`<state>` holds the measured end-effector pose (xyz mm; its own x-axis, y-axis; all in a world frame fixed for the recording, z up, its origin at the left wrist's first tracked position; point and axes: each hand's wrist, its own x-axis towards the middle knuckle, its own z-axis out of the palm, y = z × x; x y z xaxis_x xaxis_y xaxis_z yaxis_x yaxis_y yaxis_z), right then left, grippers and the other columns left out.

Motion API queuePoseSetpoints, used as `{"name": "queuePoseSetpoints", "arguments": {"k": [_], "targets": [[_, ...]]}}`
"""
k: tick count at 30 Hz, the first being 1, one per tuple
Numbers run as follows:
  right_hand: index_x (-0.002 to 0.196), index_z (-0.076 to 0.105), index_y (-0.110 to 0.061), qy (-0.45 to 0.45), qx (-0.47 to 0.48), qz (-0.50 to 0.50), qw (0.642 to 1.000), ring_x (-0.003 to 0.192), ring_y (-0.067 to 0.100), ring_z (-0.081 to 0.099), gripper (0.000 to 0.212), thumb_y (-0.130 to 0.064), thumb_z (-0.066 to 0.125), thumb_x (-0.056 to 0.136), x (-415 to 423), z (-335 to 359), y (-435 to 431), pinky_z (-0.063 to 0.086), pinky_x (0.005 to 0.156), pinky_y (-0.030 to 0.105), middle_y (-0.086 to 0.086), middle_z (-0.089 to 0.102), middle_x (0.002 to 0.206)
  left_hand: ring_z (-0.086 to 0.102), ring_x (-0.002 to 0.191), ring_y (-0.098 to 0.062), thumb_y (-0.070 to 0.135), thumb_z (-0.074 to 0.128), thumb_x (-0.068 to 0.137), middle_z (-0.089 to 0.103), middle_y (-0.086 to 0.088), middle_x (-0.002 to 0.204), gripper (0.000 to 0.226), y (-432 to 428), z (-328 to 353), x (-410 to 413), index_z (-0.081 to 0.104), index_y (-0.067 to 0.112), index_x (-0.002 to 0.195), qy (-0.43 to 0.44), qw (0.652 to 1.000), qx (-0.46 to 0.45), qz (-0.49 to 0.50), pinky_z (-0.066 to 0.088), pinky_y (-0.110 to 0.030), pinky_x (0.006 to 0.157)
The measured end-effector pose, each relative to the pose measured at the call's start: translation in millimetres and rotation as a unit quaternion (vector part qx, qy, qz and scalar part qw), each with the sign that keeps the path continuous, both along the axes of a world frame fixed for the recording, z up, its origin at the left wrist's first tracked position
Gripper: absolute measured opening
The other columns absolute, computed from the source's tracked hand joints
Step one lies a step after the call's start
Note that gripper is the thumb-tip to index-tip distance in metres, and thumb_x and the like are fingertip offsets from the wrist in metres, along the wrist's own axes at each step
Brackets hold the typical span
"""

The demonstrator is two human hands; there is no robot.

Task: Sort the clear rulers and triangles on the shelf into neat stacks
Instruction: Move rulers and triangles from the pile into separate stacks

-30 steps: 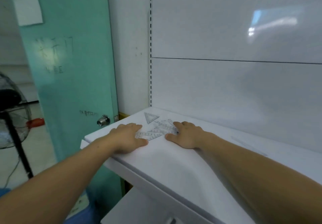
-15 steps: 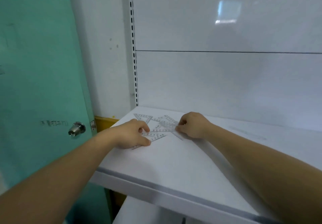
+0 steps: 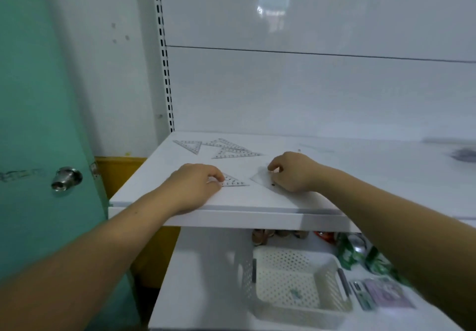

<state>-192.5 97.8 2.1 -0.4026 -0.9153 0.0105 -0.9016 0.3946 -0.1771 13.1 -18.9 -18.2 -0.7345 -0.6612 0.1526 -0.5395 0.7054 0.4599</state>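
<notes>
Clear plastic triangles lie on the white shelf [image 3: 257, 205]. One triangle [image 3: 189, 145] sits alone at the back left. A loose overlapping pile of triangles [image 3: 233, 149] lies beside it. My left hand [image 3: 195, 185] rests near the front edge, its curled fingertips on a small triangle [image 3: 233, 180]. To the right, my right hand [image 3: 292, 172] has bent fingers pinching the edge of a clear flat piece [image 3: 261, 178] lying on the shelf. Both hands are in front of the pile.
A teal door [image 3: 38, 124] with a metal knob [image 3: 65, 177] stands at the left. A slotted upright [image 3: 164, 60] runs up the back panel. On the lower shelf sit a perforated cream basket [image 3: 293, 287], green packets [image 3: 353, 253] and cards [image 3: 381, 294].
Both hands have drawn back from the pile toward the front edge, each bringing one piece along. The view has tilted down, so the lower shelf and basket show.
</notes>
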Motion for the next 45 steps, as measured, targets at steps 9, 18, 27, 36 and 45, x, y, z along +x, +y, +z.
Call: {"name": "queuePoseSetpoints", "arguments": {"k": [9, 18, 27, 36, 45], "targets": [[0.099, 0.055, -0.022, 0.048, -0.064, 0.065, 0.995, 0.092, 0.016, 0.049, 0.039, -0.059, 0.045, 0.088, 13.3, -12.9, 42.2, 0.038, 0.077, 0.03, -0.001, 0.054, 0.102, 0.052, 0.098, -0.008, 0.036, 0.058, 0.089, 0.063, 0.006, 0.111, 0.012, 31.9, -6.7, 20.8, 0.065, 0.029, 0.095, 0.047, 0.999, 0.011, 0.018, 0.04, -0.025, 0.081], [0.102, 0.058, -0.023, 0.058, -0.129, 0.154, 0.978, 0.095, 0.014, 0.046, 0.034, -0.054, 0.053, 0.087, 20.0, -26.1, 75.4, 0.039, 0.084, 0.028, -0.004, 0.056, 0.104, 0.051, 0.104, -0.012, 0.034, 0.063, 0.087, 0.057, 0.002, 0.128, 0.015, 63.4, -11.6, 30.5, 0.065, 0.025, 0.1, 0.089, 0.994, 0.016, 0.056, 0.036, -0.023, 0.084], [0.095, 0.055, -0.025, 0.02, -0.166, 0.168, 0.972, 0.093, 0.011, 0.046, 0.024, -0.046, 0.061, 0.086, 18.0, -31.4, 83.3, 0.038, 0.081, 0.026, -0.012, 0.05, 0.095, 0.047, 0.12, -0.011, 0.034, 0.062, 0.089, 0.045, 0.005, 0.141, 0.051, 74.7, -16.8, 31.4, 0.044, 0.026, 0.136, 0.105, 0.99, -0.047, 0.077, 0.036, -0.023, 0.094], [0.147, 0.028, -0.021, -0.01, -0.212, 0.036, 0.977, 0.101, 0.013, 0.048, 0.068, -0.043, 0.058, 0.09, -9.3, -4.4, 85.9, 0.037, 0.09, 0.024, -0.001, 0.045, 0.131, 0.041, 0.127, -0.021, 0.038, 0.058, 0.09, 0.034, -0.003, 0.145, 0.073, 56.8, 3.6, -12.8, 0.017, 0.022, 0.149, 0.126, 0.988, -0.04, 0.084, 0.034, -0.031, 0.101], [0.142, 0.034, -0.035, 0.002, -0.235, -0.128, 0.963, 0.088, 0.013, 0.05, 0.06, -0.048, 0.057, 0.089, -99.3, 8.7, 194.3, 0.037, 0.078, 0.026, -0.005, 0.053, 0.102, 0.05, 0.087, -0.011, 0.029, 0.069, 0.083, 0.052, 0.007, 0.107, 0.071, 127.8, 18.9, -144.4, 0.03, 0.036, 0.143, 0.139, 0.985, 0.024, -0.098, 0.036, -0.023, 0.071]]}}
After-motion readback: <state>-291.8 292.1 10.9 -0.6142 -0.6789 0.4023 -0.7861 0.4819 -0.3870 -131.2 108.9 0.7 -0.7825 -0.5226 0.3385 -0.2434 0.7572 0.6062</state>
